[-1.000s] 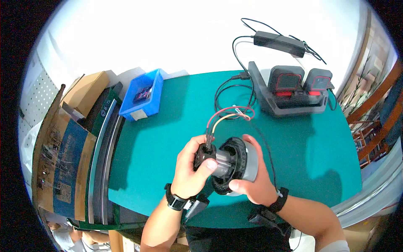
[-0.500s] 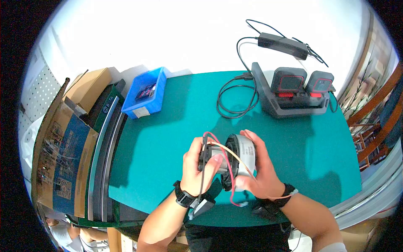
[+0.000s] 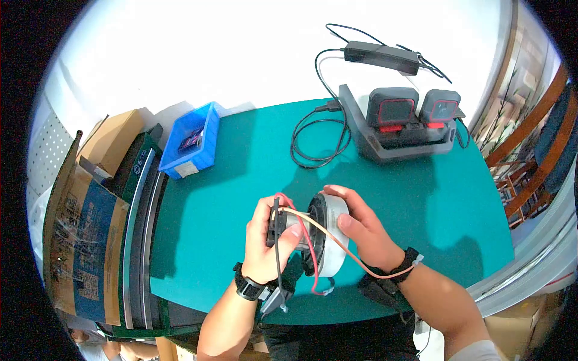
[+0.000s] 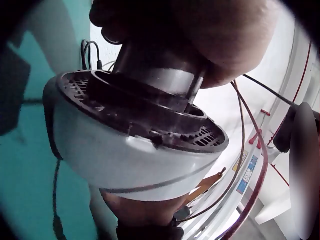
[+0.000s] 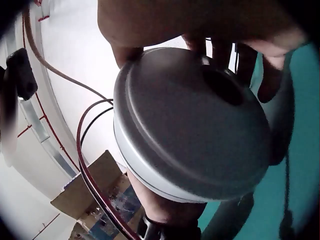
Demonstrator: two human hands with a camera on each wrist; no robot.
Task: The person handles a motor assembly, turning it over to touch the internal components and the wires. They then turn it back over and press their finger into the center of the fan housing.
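A motor unit with a round grey-white housing (image 3: 335, 243) is held up over the green table between both hands. My left hand (image 3: 267, 242) grips its narrower metal cylinder (image 4: 155, 70), thumb across the near side. A black vented rim (image 4: 77, 89) rings the wide part in the left wrist view. Around the far edge of the housing curl the fingers of my right hand (image 3: 368, 236), its thumb on the outer side. The smooth outer face (image 5: 185, 120) has a dark oval opening. A red wire (image 3: 309, 239), an orange wire (image 3: 358, 260) and a black wire (image 3: 278, 256) trail from the cylinder end.
A blue bin (image 3: 191, 141) with small items stands at the back left, beside cardboard boxes (image 3: 90, 246). At the back right sits a dark charging dock (image 3: 415, 147) holding two square devices. Its looped black cable (image 3: 322, 165) and power adapter (image 3: 382, 55) lie behind.
The wires swung from pointing away to draping towards me over the motor unit. My right thumb moved from the lower rim up onto the housing's outer side. The left hand keeps its grip.
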